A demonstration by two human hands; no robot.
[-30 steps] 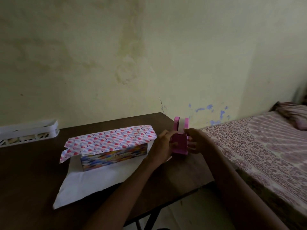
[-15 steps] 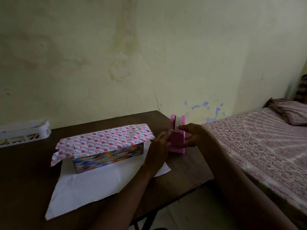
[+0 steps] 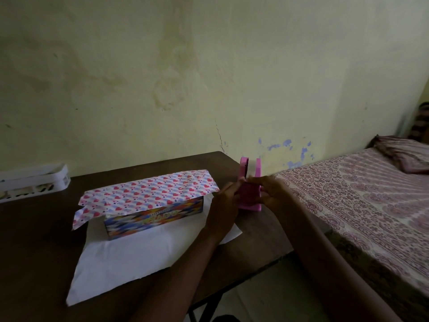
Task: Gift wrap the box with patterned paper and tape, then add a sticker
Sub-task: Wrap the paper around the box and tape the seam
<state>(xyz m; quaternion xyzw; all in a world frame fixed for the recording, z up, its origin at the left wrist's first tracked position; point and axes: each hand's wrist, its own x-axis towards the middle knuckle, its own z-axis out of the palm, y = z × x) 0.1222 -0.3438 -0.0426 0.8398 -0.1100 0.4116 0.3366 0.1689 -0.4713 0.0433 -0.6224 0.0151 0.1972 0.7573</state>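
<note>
A long colourful box [image 3: 153, 217] lies on a sheet of wrapping paper [image 3: 139, 252] on the dark table [image 3: 34, 252]. The paper's white underside faces up in front, and its heart-patterned far flap [image 3: 148, 194] is folded over the box top. To the right of the box a pink tape dispenser [image 3: 249, 182] stands upright. My left hand [image 3: 224, 205] grips the dispenser's left side. My right hand [image 3: 271, 191] holds its right side, with fingertips at the front of the dispenser. Whether they pinch tape is too dark to tell.
A white plastic basket [image 3: 34, 182] sits at the table's far left against the yellowish wall. A bed [image 3: 359, 205] with a patterned cover and a pillow [image 3: 404, 156] runs along the right, close to the table's right edge.
The view has drifted slightly, so the box and dispenser sit lower and more left in frame. Both hands stay on the dispenser; my right fingers have shifted toward its front.
</note>
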